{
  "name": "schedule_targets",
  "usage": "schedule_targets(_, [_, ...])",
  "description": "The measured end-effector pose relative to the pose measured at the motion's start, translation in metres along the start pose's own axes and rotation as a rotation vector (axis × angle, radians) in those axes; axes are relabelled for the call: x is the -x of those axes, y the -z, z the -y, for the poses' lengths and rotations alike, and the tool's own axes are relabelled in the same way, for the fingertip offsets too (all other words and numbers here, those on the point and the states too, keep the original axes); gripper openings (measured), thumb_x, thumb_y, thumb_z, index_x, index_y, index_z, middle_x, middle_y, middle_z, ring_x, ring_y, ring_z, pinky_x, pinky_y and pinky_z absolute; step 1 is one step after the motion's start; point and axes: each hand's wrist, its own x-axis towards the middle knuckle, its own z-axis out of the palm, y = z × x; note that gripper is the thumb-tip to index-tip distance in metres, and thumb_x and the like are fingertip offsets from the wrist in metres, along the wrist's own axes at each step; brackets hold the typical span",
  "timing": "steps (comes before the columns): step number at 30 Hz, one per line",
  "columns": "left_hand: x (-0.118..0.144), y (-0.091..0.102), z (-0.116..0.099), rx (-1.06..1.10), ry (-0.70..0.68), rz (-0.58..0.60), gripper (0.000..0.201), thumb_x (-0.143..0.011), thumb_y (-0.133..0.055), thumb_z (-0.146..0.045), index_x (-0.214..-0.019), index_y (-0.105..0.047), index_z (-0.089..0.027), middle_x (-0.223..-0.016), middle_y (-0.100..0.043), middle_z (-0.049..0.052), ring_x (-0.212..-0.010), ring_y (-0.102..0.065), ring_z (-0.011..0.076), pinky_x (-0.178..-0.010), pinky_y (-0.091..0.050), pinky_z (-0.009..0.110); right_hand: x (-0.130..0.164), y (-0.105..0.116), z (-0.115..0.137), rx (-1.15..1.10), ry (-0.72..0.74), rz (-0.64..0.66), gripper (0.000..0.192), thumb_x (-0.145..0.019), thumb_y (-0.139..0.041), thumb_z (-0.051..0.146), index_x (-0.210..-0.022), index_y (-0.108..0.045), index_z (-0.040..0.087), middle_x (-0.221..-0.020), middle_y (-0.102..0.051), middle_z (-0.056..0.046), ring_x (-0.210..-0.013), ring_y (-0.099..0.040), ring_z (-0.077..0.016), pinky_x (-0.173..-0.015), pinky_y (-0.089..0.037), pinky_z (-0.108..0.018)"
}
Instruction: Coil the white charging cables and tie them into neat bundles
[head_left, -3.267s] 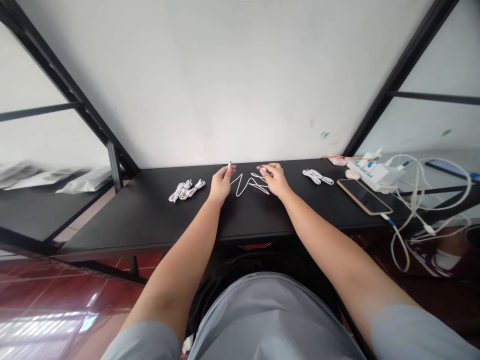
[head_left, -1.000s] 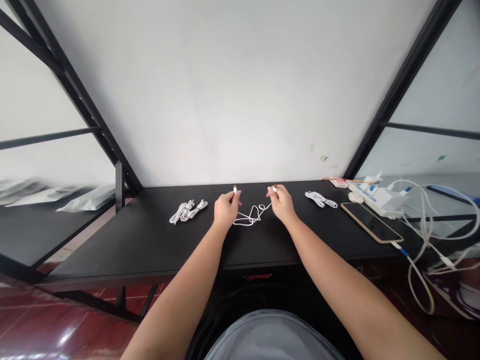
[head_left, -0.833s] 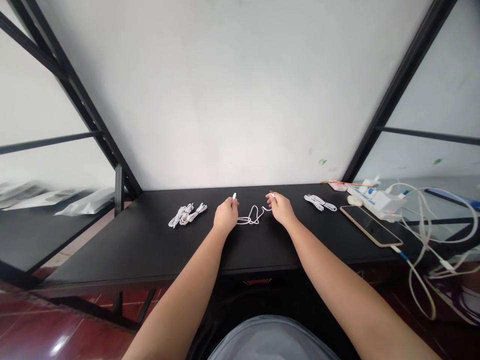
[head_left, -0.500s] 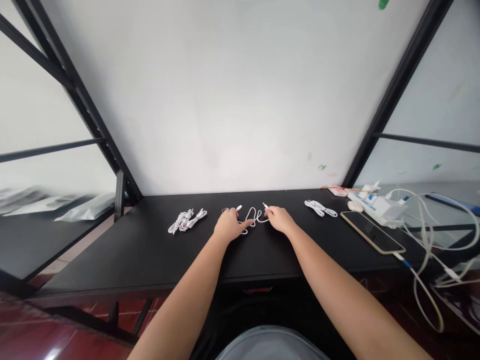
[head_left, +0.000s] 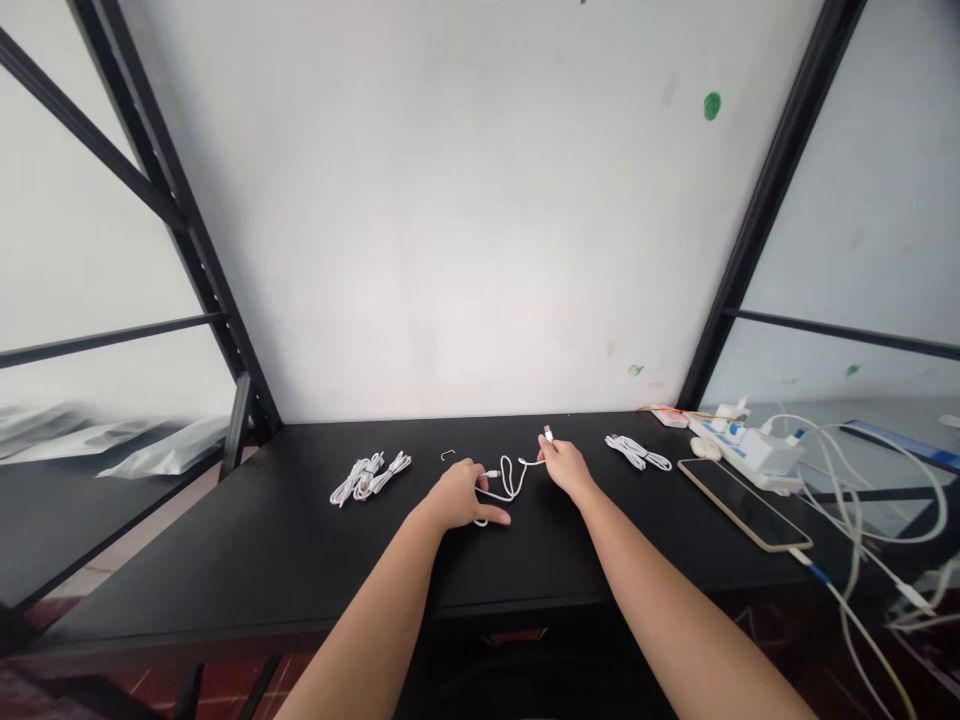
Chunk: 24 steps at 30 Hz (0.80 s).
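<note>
White cable [head_left: 508, 481] lies looped mid-surface [head_left: 300, 560], light and limp. Right hand [head_left: 566, 467] fingers pinch its plug end; left hand [head_left: 461, 497] presses flat, fingers spread, on the loops. Best gripped at the stiff plugs.

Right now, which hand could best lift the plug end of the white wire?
Probably the right hand: it pinches the plug end of the loose white cable, raised off the black desk. The left hand lies flat on the cable's loops.

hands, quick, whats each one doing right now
Left hand: open, fingers resting flat on the white cable on the black table.
Right hand: closed, pinching the cable's connector end.
</note>
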Motion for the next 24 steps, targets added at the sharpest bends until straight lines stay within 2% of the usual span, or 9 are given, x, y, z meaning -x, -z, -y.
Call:
schedule_targets(2, [0.000,0.000,-0.002,-0.015,-0.001,0.019,0.061,-0.047,-0.086,-0.067,-0.079,-0.061,-0.021,-0.095,-0.058,0.006,-0.090,-0.059,0.0254,-0.077,-0.043,0.032,0.000,0.001,-0.001,-0.060,-0.004,-0.040,0.058,-0.097,-0.035,0.057,-0.063,-0.065,0.021,-0.068,-0.069,-0.008,-0.070,-0.066,-0.0229,-0.064,-0.040,-0.030])
schedule_targets(4, [0.000,-0.001,-0.003,-0.039,-0.011,0.004,0.052,-0.057,-0.083,-0.064,-0.072,-0.059,-0.020,-0.091,-0.058,0.006,-0.091,-0.058,0.0258,-0.077,-0.043,0.032,0.002,0.002,0.000,-0.089,0.006,-0.038,0.060,-0.094,-0.039,0.064,-0.061,-0.064,0.021,-0.063,-0.067,-0.007,-0.067,-0.065,-0.0230,-0.062,-0.040,-0.030])
schedule_targets(7, [-0.003,-0.004,-0.002,-0.105,-0.049,-0.084,0.041,-0.079,-0.070,-0.054,-0.063,-0.055,-0.020,-0.085,-0.057,0.007,-0.090,-0.057,0.0254,-0.081,-0.042,0.034,0.007,0.001,0.004,-0.114,0.039,-0.002,0.059,-0.088,-0.045,0.071,-0.062,-0.065,0.021,-0.059,-0.063,-0.005,-0.064,-0.062,-0.0215,-0.061,-0.039,-0.028])
schedule_targets(10, [-0.006,-0.006,-0.001,-0.159,-0.063,-0.184,0.041,-0.089,-0.058,-0.045,-0.058,-0.049,-0.020,-0.082,-0.057,0.009,-0.087,-0.057,0.0240,-0.082,-0.041,0.035,0.009,-0.002,0.006,-0.169,0.112,0.059,0.057,-0.084,-0.052,0.072,-0.066,-0.066,0.019,-0.061,-0.062,-0.002,-0.064,-0.059,-0.0188,-0.061,-0.038,-0.027])
schedule_targets(13, [-0.006,-0.005,-0.003,-0.143,0.011,-0.207,0.039,-0.093,-0.050,-0.042,-0.060,-0.047,-0.020,-0.077,-0.059,0.008,-0.078,-0.057,0.0219,-0.073,-0.039,0.033,0.010,-0.005,0.003,-0.249,0.182,0.143,0.052,-0.081,-0.059,0.069,-0.073,-0.068,0.018,-0.065,-0.062,-0.001,-0.062,-0.055,-0.0152,-0.061,-0.038,-0.025])
schedule_targets(17, [-0.003,-0.003,-0.006,-0.098,0.167,-0.181,0.035,-0.095,-0.043,-0.041,-0.068,-0.051,-0.022,-0.071,-0.061,0.005,-0.065,-0.057,0.0206,-0.060,-0.032,0.031,0.013,-0.007,0.000,-0.358,0.251,0.317,0.048,-0.073,-0.073,0.060,-0.094,-0.071,0.017,-0.068,-0.063,0.001,-0.057,-0.048,-0.0119,-0.057,-0.037,-0.024])
schedule_targets(19, [-0.002,-0.003,-0.005,-0.099,0.189,-0.192,0.031,-0.093,-0.046,-0.041,-0.069,-0.051,-0.022,-0.072,-0.062,0.005,-0.067,-0.059,0.0209,-0.059,-0.031,0.030,0.015,-0.008,0.001,-0.368,0.287,0.357,0.048,-0.070,-0.077,0.058,-0.093,-0.072,0.016,-0.068,-0.062,0.001,-0.058,-0.048,-0.0119,-0.058,-0.036,-0.024])
schedule_targets(21, [-0.002,-0.003,-0.003,-0.083,0.192,-0.195,0.025,-0.089,-0.053,-0.038,-0.071,-0.051,-0.022,-0.072,-0.063,0.004,-0.068,-0.060,0.0205,-0.059,-0.032,0.029,0.016,-0.008,0.002,-0.330,0.298,0.338,0.047,-0.073,-0.072,0.062,-0.083,-0.073,0.016,-0.062,-0.057,0.002,-0.057,-0.046,-0.0120,-0.057,-0.034,-0.025])
schedule_targets(24, [-0.004,-0.003,-0.001,0.022,0.173,-0.194,0.015,-0.084,-0.057,-0.031,-0.073,-0.051,-0.022,-0.072,-0.063,0.001,-0.070,-0.060,0.0184,-0.062,-0.035,0.028,0.013,-0.007,0.002,-0.313,0.276,0.223,0.056,-0.084,-0.055,0.069,-0.071,-0.073,0.017,-0.051,-0.043,0.004,-0.051,-0.040,-0.0117,-0.054,-0.031,-0.025])
